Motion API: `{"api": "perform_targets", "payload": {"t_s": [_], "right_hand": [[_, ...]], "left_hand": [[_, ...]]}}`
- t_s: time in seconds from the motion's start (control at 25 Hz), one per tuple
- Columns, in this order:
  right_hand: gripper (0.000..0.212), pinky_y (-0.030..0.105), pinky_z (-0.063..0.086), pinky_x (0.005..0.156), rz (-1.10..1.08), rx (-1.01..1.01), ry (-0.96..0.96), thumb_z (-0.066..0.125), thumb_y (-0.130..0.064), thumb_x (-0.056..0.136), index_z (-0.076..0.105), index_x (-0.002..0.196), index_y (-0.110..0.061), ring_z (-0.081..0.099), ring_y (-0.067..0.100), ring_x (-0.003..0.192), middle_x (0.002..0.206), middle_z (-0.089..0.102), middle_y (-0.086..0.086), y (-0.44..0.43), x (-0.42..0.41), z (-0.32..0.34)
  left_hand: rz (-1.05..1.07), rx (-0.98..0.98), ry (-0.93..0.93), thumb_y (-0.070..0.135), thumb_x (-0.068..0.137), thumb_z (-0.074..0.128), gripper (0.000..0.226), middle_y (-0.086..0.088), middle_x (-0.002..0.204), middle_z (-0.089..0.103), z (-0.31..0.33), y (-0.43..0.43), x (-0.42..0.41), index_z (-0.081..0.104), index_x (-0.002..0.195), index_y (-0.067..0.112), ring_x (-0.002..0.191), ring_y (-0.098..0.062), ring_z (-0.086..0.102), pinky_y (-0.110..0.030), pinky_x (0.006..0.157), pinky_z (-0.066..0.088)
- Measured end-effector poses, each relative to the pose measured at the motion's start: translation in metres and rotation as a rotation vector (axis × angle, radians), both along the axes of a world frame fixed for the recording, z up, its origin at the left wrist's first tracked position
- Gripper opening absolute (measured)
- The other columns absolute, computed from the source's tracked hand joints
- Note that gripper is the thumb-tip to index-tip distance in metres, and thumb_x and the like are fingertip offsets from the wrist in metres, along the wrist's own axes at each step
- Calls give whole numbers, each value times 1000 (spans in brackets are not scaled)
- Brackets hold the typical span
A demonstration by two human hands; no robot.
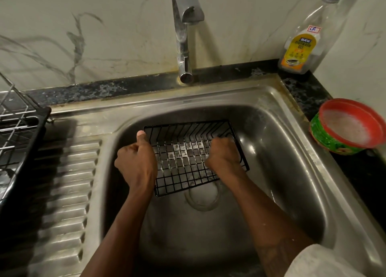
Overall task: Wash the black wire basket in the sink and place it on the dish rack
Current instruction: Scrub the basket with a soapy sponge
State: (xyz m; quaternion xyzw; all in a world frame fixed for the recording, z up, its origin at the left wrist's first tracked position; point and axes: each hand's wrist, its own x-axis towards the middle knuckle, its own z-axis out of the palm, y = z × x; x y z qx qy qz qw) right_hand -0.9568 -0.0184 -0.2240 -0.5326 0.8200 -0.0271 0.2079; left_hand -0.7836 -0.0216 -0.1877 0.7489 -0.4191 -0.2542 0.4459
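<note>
The black wire basket (183, 161) lies tilted inside the steel sink (288, 172), above the drain, with soap suds on its grid. My left hand (136, 161) grips the basket's left edge, thumb up at the rim's corner. My right hand (223, 154) is curled inside the basket against its right side; whatever it holds is hidden under the fingers. The dish rack (18, 130), black tray with metal wires, stands at the far left on the drainboard.
The tap (184, 36) rises behind the sink, no water visibly running. A dishwash gel bottle (302, 44) stands at the back right corner. A red and green bowl (348, 126) of soapy water sits on the right counter. The ribbed drainboard (69, 193) lies left of the basin.
</note>
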Motion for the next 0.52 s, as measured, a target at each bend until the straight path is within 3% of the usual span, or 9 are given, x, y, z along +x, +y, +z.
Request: {"api": "perform_targets", "payload": {"t_s": [0.12,0.2,0.28,0.36,0.44,0.52], "right_hand": [[22,31,57,87,67,35,-275,79,-10,81,71,100,-16,66,22,101,111,65,8,-4,44,3],[8,26,57,71,181,56,-464,77,-12,81,72,82,-18,67,16,87,95,70,2,-1,70,13],[12,22,48,61,296,32,-523,74,-13,82,70,75,-22,68,19,84,85,69,1,3,81,18],[5,24,53,69,257,27,-502,76,-15,82,73,85,-17,69,22,90,87,68,0,-1,72,12],[19,30,59,83,81,47,-368,81,-16,82,74,98,-12,68,20,95,100,69,2,-11,46,-3],[20,30,59,82,-116,20,-242,80,-11,81,72,100,-11,68,22,97,107,70,8,-13,12,-8]], "left_hand": [[-7,-2,-4,48,100,49,66,-14,54,60,-2,-2,2,61,59,-2,64,-38,62,-41,75,50],[-4,-1,-2,46,101,49,65,-15,56,61,-2,-1,1,63,61,-3,63,-35,62,-39,73,48],[1,-6,-2,43,103,50,63,-16,59,63,-1,0,-2,64,63,-5,62,-30,61,-34,72,43],[-6,-10,-20,43,103,49,64,-16,58,62,0,0,-2,64,64,-5,63,-31,60,-33,72,41],[-14,-11,-22,44,103,48,65,-16,58,62,0,0,-1,63,63,-5,64,-35,62,-35,72,43],[-21,-9,-23,42,104,48,65,-18,58,62,1,1,-1,63,63,-6,64,-36,62,-35,72,44]]}}
